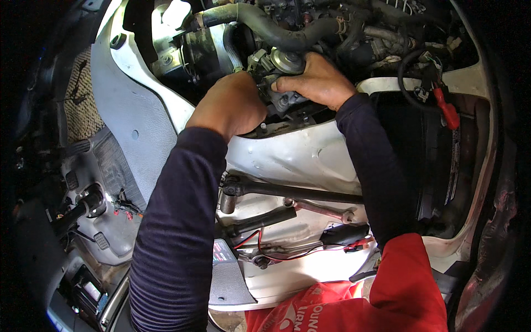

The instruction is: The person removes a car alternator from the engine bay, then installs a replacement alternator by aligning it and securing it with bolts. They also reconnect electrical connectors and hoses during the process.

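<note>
Both my hands reach into the engine bay over its white metal edge. My left hand (pixel 238 102) is closed in a fist, low beside a grey metal bracket-like part (pixel 282 99); what its fingers hold is hidden. My right hand (pixel 323 83) wraps round the metal engine part from the right, its thumb stretched left across the front and its other fingers out of sight behind. Just above that thumb sits a round silver cap (pixel 287 61). A thick black hose (pixel 265 27) curves over the top of both hands.
On the white ledge below my arms lie a long dark bar (pixel 298 192) with a socket end, a spanner (pixel 323 211), a short black tube (pixel 263 221) and a black-handled tool (pixel 344 234) with red and black wires. A red-covered cable terminal (pixel 448 110) hangs at the right.
</note>
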`<move>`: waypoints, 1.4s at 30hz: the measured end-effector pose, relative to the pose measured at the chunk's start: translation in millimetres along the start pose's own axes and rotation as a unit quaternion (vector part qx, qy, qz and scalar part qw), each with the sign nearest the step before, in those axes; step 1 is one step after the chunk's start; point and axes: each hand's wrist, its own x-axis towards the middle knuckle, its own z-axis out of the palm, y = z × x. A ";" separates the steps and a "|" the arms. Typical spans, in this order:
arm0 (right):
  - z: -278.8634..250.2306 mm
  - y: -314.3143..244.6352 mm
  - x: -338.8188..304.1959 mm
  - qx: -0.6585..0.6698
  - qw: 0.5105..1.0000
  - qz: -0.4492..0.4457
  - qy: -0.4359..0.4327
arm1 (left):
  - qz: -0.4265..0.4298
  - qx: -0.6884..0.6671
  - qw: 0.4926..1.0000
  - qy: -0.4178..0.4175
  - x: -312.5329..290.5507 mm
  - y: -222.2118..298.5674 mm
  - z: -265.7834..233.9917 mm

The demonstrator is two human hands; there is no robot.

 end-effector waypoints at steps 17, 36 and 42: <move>-4.5 -15.6 -5.8 -0.069 0.996 0.051 -0.026 | -0.096 0.095 0.990 0.045 -2.6 9.5 5.1; -2.0 2.3 -0.3 -0.069 0.998 0.011 0.012 | -0.147 0.099 0.984 -0.024 33.6 -19.8 21.2; -2.7 -1.7 -0.1 -0.089 0.996 0.022 0.017 | -0.156 0.100 0.982 -0.045 32.3 -16.7 19.2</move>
